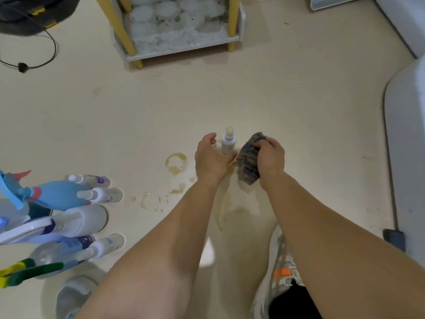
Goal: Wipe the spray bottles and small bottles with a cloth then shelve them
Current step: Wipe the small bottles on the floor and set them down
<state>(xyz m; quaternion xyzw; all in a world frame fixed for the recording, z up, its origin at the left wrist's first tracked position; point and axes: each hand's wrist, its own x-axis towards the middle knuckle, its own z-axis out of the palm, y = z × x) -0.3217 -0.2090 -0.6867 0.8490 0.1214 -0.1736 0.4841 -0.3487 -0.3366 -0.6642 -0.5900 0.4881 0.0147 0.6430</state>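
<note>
Small white plastic bottle with a pump cap [228, 142] stands upright on the cream floor [115, 111], between the two hands and well short of the white shelf unit with yellow legs [184, 50] farther off. The left hand [211, 157] is cupped just beside it with fingers loosely curved and not closed round it; whether the thumb touches the base I cannot tell. The right hand [270, 157] is clenched on a bunched grey-blue striped cloth [248, 162] close to the bottle's other side.

The bottle is narrow and tall for its base, so the likeliest slip is a knock: a push from the cloth before the left hand has a firm hold would probably tip it over and send it rolling. Brownish ring stains [176, 163] mark the floor nearby, and if they are wet, the base may pick up grime again when set down. The group of spray bottles [69, 215] stands crowded at the left, near enough that a careless left elbow could topple several.
</note>
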